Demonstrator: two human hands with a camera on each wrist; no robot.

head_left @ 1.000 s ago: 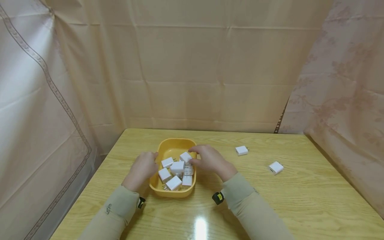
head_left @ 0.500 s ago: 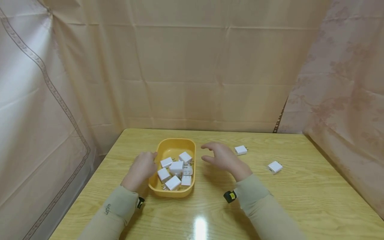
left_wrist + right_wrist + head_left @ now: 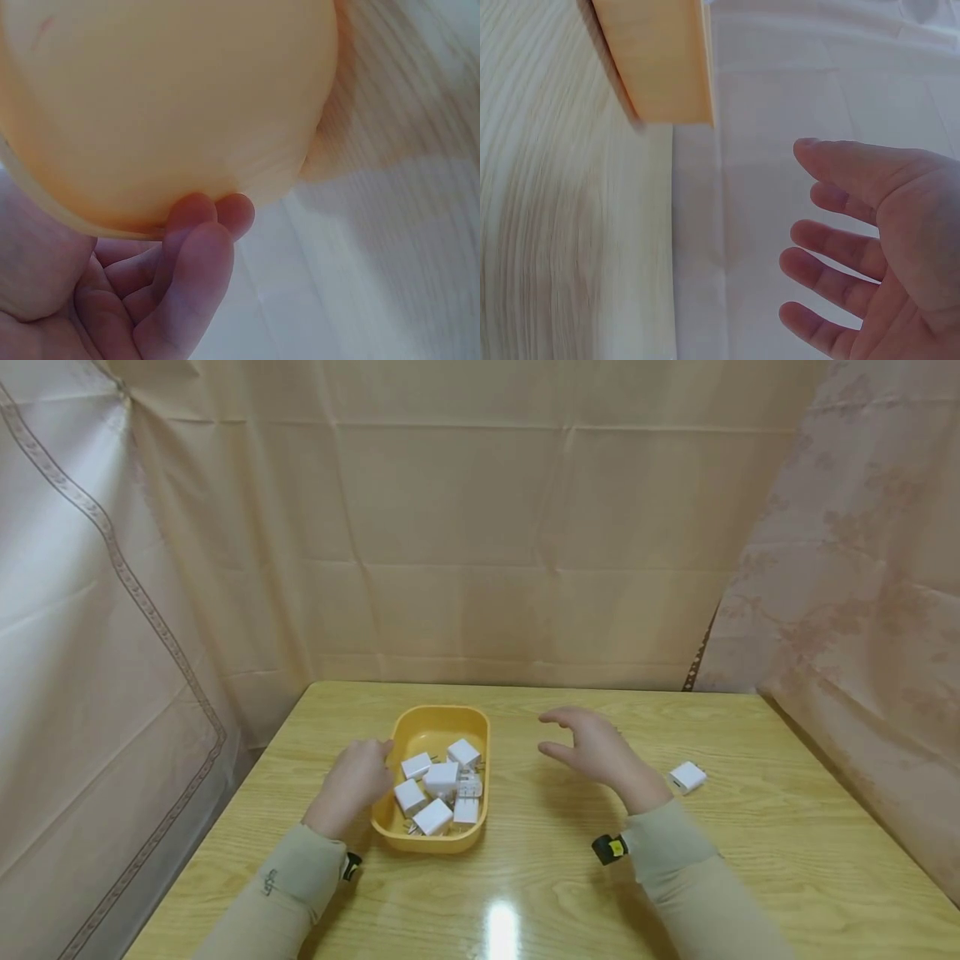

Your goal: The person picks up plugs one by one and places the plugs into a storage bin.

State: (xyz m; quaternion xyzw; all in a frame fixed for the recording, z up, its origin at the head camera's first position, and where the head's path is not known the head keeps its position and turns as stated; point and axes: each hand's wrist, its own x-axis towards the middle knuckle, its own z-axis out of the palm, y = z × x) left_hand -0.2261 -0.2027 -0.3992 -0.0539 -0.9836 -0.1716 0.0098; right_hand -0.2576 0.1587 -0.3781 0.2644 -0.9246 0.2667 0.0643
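A yellow plastic bin (image 3: pixel 441 723) on the table holds several white USB charger plugs (image 3: pixel 441 778), some with metal prongs showing. My left hand (image 3: pixel 354 783) grips its left rim; the left wrist view shows bent fingers (image 3: pixel 204 259) against the bin's wall (image 3: pixel 172 112). To the right of the bin, my right hand (image 3: pixel 596 749) hovers over the table, thumb and fingers spread apart with nothing between them. The right wrist view has the bin's side (image 3: pixel 656 60) away from that hand's fingers. Another charger plug is mostly hidden behind the right hand, only a bit of prong showing.
One more white charger plug (image 3: pixel 687 777) lies on the wooden table (image 3: pixel 750 860), right of my right hand. Cloth curtains (image 3: pixel 487 527) hang behind the table and at both sides.
My right hand has let go of a charger plug in the bin and moved right, out over the table, now covering the nearer loose plug. The left hand keeps its hold on the rim.
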